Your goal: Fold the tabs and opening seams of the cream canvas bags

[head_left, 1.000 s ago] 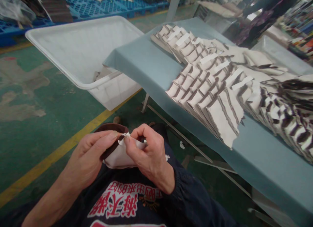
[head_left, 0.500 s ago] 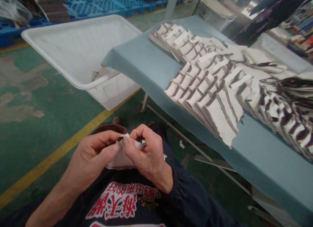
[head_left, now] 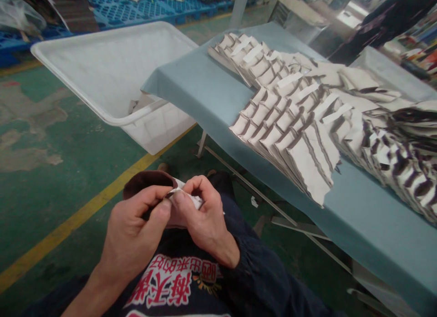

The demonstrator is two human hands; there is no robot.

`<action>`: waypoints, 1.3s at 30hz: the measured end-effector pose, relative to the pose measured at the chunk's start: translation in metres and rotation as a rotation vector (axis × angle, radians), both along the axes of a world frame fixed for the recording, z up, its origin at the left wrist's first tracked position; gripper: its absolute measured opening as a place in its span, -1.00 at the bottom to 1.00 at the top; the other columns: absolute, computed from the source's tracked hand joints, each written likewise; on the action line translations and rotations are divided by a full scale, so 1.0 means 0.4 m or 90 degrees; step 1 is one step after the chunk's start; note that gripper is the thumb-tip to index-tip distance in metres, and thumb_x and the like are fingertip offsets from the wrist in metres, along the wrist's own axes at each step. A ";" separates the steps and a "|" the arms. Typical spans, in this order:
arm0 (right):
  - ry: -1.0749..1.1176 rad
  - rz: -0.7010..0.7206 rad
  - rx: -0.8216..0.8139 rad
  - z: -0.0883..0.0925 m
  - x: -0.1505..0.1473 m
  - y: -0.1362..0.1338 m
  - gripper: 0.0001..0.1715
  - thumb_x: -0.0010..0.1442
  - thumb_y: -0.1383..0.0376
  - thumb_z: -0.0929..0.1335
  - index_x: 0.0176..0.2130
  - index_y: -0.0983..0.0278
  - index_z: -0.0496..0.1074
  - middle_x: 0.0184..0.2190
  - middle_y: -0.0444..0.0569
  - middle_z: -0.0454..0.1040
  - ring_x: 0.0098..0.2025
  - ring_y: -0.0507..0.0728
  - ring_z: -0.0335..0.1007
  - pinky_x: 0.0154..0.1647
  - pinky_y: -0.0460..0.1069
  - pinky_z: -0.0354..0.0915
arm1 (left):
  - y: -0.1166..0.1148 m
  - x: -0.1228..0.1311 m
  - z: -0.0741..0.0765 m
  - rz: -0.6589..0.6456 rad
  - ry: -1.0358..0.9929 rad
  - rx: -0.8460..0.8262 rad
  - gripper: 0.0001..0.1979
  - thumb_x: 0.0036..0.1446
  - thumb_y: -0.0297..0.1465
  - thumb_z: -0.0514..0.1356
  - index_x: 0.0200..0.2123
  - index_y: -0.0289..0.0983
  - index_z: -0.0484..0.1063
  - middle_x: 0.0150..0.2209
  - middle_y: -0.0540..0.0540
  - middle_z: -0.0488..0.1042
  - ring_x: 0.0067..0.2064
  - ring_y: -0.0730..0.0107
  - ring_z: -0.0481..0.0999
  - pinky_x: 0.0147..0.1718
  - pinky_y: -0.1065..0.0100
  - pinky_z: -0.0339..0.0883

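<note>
At the lower centre of the frame, the left hand point(head_left: 134, 226) and right hand point(head_left: 206, 217) each pinch the brown-and-white piece point(head_left: 150, 178), their fingertips close together at its edge. Since half a second ago, its brown side has risen into fuller view above the left hand, suggesting the piece is being turned while the handling stays at that edge.

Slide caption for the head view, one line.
Left hand and right hand pinch a brown-and-white piece beside a blue-grey table bearing overlapping pale pieces.

Brown-and-white piece point(head_left: 141, 182) — pale blue table point(head_left: 194, 82), white bin point(head_left: 105, 64), yellow-striped green floor point(head_left: 82, 153)
</note>
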State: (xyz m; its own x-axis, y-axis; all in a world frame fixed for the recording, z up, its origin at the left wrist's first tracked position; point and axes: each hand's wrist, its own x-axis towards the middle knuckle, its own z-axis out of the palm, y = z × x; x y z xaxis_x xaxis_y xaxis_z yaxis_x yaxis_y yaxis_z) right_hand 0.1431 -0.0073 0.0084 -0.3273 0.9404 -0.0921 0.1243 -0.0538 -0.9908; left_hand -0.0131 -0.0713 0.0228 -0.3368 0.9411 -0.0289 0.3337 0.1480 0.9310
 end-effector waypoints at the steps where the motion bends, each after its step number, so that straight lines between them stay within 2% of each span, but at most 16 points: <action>1: 0.018 0.005 -0.027 0.001 -0.001 0.000 -0.49 0.38 -0.16 0.56 -0.28 0.09 0.38 -0.41 -0.21 0.48 -0.38 0.10 0.34 -0.32 -0.01 0.41 | -0.003 -0.001 -0.002 -0.004 0.008 0.000 -0.75 0.38 -0.19 0.35 -0.21 -0.11 0.84 -0.32 -0.04 0.84 -0.38 0.13 0.79 -0.37 0.31 0.66; 5: 0.095 0.042 -0.131 0.002 -0.005 0.011 -0.28 0.24 -0.36 0.65 -0.25 0.08 0.39 -0.39 -0.19 0.45 -0.35 0.11 0.33 -0.29 -0.01 0.42 | -0.006 -0.001 -0.007 0.000 0.033 0.010 -0.78 0.37 -0.22 0.33 -0.24 -0.10 0.81 -0.36 -0.02 0.80 -0.41 0.15 0.75 -0.40 0.33 0.60; 7: 0.134 0.081 -0.180 0.002 -0.002 0.021 -0.27 0.20 -0.33 0.69 -0.25 0.09 0.40 -0.41 -0.23 0.39 -0.38 0.08 0.28 -0.32 -0.03 0.39 | -0.005 -0.006 -0.010 -0.013 0.049 0.023 -0.77 0.37 -0.25 0.31 -0.26 -0.09 0.79 -0.40 0.01 0.76 -0.44 0.19 0.71 -0.44 0.35 0.54; 10: 0.186 0.148 -0.229 0.004 0.005 0.036 -0.33 0.22 -0.20 0.73 -0.28 0.10 0.40 -0.46 -0.29 0.34 -0.46 0.04 0.21 -0.41 -0.05 0.31 | -0.003 -0.020 -0.017 -0.081 0.049 0.027 -0.74 0.43 -0.28 0.28 -0.27 -0.09 0.78 -0.43 0.04 0.71 -0.47 0.24 0.66 -0.45 0.35 0.47; 13: 0.205 0.174 -0.221 0.010 0.007 0.042 -0.39 0.27 -0.09 0.71 -0.31 0.09 0.37 -0.50 -0.30 0.32 -0.49 0.03 0.20 -0.43 -0.05 0.27 | 0.000 -0.028 -0.022 -0.111 0.041 0.021 -0.72 0.45 -0.30 0.25 -0.29 -0.11 0.75 -0.44 0.05 0.69 -0.45 0.24 0.64 -0.43 0.33 0.44; 16: 0.227 0.173 -0.222 0.012 0.005 0.046 -0.37 0.33 -0.15 0.66 -0.33 0.07 0.32 -0.49 -0.30 0.29 -0.49 0.02 0.15 -0.44 -0.05 0.21 | 0.005 -0.020 -0.015 -0.070 0.034 0.036 -0.73 0.44 -0.31 0.24 -0.31 -0.12 0.70 -0.46 0.06 0.62 -0.47 0.25 0.56 -0.46 0.32 0.38; 22: 0.255 0.242 -0.241 -0.026 0.005 0.065 -0.14 0.09 -0.26 0.82 -0.35 0.11 0.32 -0.52 -0.34 0.30 -0.50 -0.01 0.09 -0.46 -0.09 0.17 | 0.029 0.004 0.017 -0.117 0.032 0.093 -0.70 0.35 -0.31 0.17 -0.45 -0.12 0.55 -0.57 0.10 0.48 -0.58 0.33 0.40 -0.59 0.32 0.20; 28: 0.336 0.267 -0.283 -0.065 -0.001 0.076 -0.03 0.08 -0.36 0.82 -0.35 0.12 0.27 -0.52 -0.36 0.21 -0.49 -0.03 0.00 -0.44 -0.10 0.05 | 0.057 0.006 0.024 -0.132 0.064 0.120 -0.70 0.35 -0.30 0.11 -0.46 -0.11 0.47 -0.55 0.10 0.49 -0.56 0.34 0.43 -0.57 0.35 0.26; 31: 0.286 0.297 -0.269 -0.050 0.023 0.097 -0.03 0.07 -0.36 0.83 -0.31 0.11 0.29 -0.49 -0.34 0.29 -0.46 0.00 0.13 -0.41 -0.08 0.15 | 0.082 -0.013 0.046 -0.187 0.070 0.130 -0.70 0.33 -0.28 0.12 -0.46 -0.11 0.48 -0.55 0.10 0.48 -0.57 0.36 0.42 -0.57 0.37 0.27; 34: 0.176 0.268 -0.173 -0.014 0.074 0.129 -0.17 0.21 -0.33 0.80 -0.21 0.13 0.43 -0.37 -0.24 0.49 -0.37 0.06 0.35 -0.31 -0.03 0.34 | 0.109 -0.048 0.088 -0.279 0.085 0.139 -0.70 0.36 -0.32 0.14 -0.42 -0.14 0.56 -0.53 0.11 0.51 -0.55 0.38 0.44 -0.56 0.40 0.28; 37: 0.075 0.158 0.129 0.032 0.123 0.162 -0.40 0.39 -0.16 0.75 0.02 0.15 0.59 -0.09 -0.06 0.72 -0.10 0.17 0.63 0.01 0.07 0.58 | 0.128 -0.081 0.129 -0.359 0.122 0.165 -0.67 0.43 -0.37 0.13 -0.30 -0.15 0.67 -0.46 0.11 0.61 -0.50 0.38 0.55 -0.51 0.43 0.36; 39: 0.055 0.169 0.363 0.065 0.140 0.185 -0.44 0.49 -0.08 0.71 0.21 0.14 0.62 0.15 0.07 0.80 0.18 0.27 0.74 0.32 0.17 0.61 | 0.136 -0.089 0.146 -0.391 0.141 0.189 -0.66 0.47 -0.40 0.13 -0.23 -0.15 0.72 -0.41 0.12 0.66 -0.46 0.39 0.60 -0.46 0.45 0.40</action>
State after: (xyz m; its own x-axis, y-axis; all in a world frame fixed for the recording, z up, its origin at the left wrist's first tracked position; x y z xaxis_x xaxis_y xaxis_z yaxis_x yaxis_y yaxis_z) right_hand 0.1990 0.0665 0.0345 -0.5402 0.7196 0.4363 -0.0216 0.5065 -0.8620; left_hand -0.0487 -0.0167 0.0811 0.2876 0.9202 0.2657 0.4618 -0.3763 0.8032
